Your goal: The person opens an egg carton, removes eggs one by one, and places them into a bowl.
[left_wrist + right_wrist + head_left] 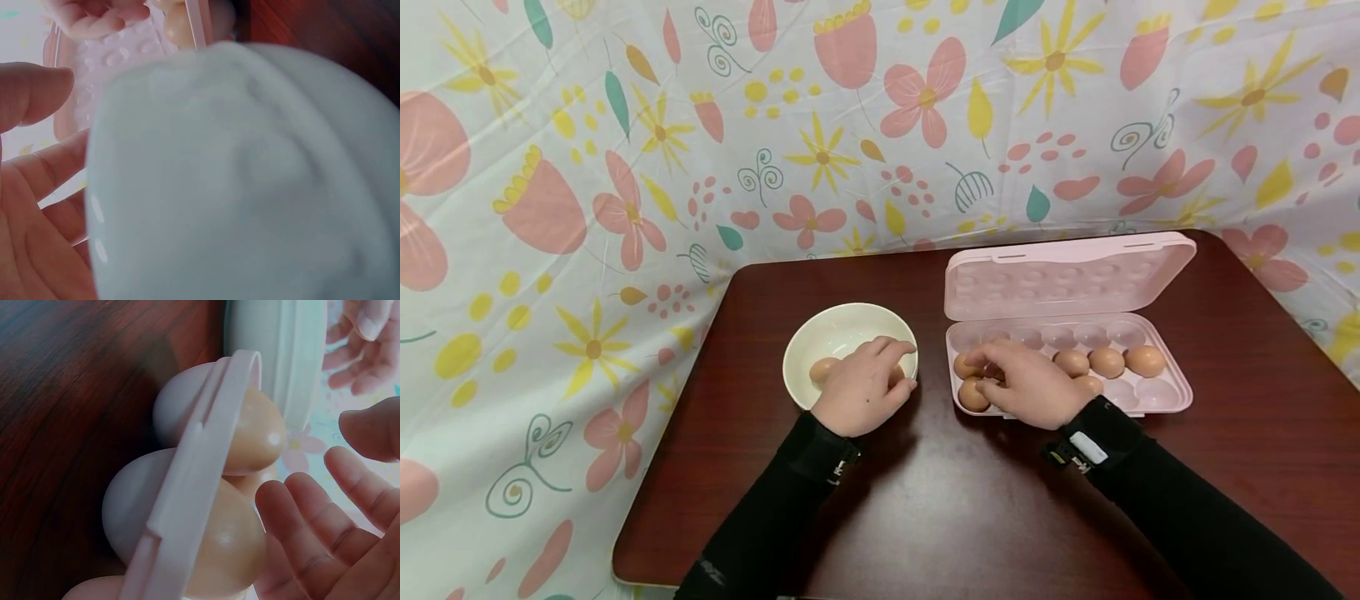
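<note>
My left hand (867,385) hovers over a cream bowl (803,329), thumb and fingers spread apart and holding nothing. One brown egg (823,370) lies inside the bowl by the fingers; part of another shows between thumb and index finger. In the left wrist view the bowl's outer wall (187,175) covers most of the picture. My right hand (1026,385) is over the left half of a pink egg carton (1176,392), fingers loosely bent. Two brown eggs sit at its fingertips, the nearer egg (973,395) in the front row. In the right wrist view the fingers (294,531) are beside an egg (228,544).
The carton's lid (1067,279) stands raised at the back. Several more eggs (1107,362) fill cups to the right of the hand, and the back row has bare cups. A dark reddish table (955,500) lies beneath, with a flowered cloth (850,167) hanging behind.
</note>
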A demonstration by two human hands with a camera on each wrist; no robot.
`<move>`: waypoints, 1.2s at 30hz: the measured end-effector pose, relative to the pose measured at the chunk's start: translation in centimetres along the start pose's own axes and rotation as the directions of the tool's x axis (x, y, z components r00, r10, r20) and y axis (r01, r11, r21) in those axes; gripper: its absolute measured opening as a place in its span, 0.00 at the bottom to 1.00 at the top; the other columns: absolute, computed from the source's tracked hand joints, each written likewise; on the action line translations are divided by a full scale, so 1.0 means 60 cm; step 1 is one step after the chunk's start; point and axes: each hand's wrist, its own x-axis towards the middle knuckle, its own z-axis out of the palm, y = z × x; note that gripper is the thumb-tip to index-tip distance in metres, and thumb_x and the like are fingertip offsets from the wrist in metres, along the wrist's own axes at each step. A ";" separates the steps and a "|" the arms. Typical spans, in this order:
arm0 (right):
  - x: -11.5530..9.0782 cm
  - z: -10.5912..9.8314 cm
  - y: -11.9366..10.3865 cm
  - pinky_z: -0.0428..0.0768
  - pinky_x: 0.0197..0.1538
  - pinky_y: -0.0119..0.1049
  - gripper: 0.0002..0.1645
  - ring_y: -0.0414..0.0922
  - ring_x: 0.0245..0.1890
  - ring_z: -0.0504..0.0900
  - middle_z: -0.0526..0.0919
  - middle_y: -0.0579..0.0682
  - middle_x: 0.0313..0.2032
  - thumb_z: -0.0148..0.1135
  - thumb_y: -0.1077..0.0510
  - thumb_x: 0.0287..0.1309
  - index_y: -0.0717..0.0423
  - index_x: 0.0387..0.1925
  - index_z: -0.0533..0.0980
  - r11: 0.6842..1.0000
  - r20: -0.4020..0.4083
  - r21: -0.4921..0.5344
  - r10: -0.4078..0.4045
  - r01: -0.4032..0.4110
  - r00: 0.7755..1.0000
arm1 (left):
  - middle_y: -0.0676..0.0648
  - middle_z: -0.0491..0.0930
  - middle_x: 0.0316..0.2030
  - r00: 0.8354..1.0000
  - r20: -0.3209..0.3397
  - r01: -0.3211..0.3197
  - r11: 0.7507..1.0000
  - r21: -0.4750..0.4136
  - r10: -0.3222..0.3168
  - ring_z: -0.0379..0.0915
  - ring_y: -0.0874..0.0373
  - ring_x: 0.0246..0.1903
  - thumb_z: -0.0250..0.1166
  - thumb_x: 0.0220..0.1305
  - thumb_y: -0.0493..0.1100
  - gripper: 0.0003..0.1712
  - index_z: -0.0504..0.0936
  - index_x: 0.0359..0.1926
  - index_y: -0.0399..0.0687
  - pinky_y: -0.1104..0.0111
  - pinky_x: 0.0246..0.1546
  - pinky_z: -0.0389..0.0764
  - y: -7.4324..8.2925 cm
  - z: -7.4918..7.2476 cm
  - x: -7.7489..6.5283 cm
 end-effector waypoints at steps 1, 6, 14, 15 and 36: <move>0.000 0.001 -0.001 0.79 0.47 0.44 0.19 0.44 0.42 0.80 0.82 0.47 0.47 0.64 0.64 0.57 0.54 0.51 0.79 1.000 0.002 -0.016 0.000 0.000 1.000 | 0.52 0.77 0.55 1.000 -0.001 -0.006 1.000 -0.005 0.006 0.75 0.55 0.53 0.65 0.65 0.48 0.25 0.78 0.63 0.51 0.60 0.49 0.77 0.003 0.001 0.002; -0.002 0.008 -0.005 0.78 0.44 0.39 0.18 0.42 0.40 0.79 0.80 0.42 0.40 0.66 0.61 0.56 0.49 0.49 0.79 0.992 0.020 -0.122 0.025 -0.022 0.999 | 0.52 0.77 0.54 1.000 0.000 -0.027 1.000 -0.003 0.027 0.75 0.55 0.51 0.65 0.65 0.49 0.25 0.78 0.62 0.52 0.62 0.49 0.77 0.016 0.007 0.007; 0.000 0.023 -0.006 0.74 0.32 0.41 0.15 0.43 0.33 0.77 0.73 0.42 0.35 0.68 0.56 0.52 0.44 0.44 0.79 0.941 0.000 -0.337 0.026 -0.024 1.000 | 0.52 0.77 0.54 0.999 0.032 -0.024 1.000 -0.009 0.024 0.74 0.56 0.53 0.65 0.65 0.49 0.24 0.78 0.61 0.53 0.63 0.50 0.77 0.033 0.013 0.010; 0.000 0.024 -0.006 0.74 0.31 0.42 0.15 0.44 0.32 0.77 0.73 0.43 0.35 0.69 0.56 0.52 0.44 0.43 0.79 0.938 -0.005 -0.346 0.027 -0.027 1.000 | 0.52 0.77 0.54 0.999 0.029 -0.032 0.999 -0.011 0.032 0.74 0.56 0.53 0.65 0.65 0.49 0.24 0.78 0.61 0.53 0.63 0.50 0.77 0.034 0.015 0.010; 0.001 0.043 -0.008 0.75 0.34 0.45 0.13 0.47 0.33 0.75 0.72 0.44 0.31 0.71 0.52 0.54 0.47 0.40 0.78 0.923 -0.044 -0.382 0.030 -0.045 0.999 | 0.53 0.77 0.56 0.993 0.010 -0.120 0.993 0.006 0.120 0.73 0.58 0.56 0.64 0.66 0.50 0.22 0.80 0.59 0.54 0.65 0.55 0.75 0.063 0.031 0.007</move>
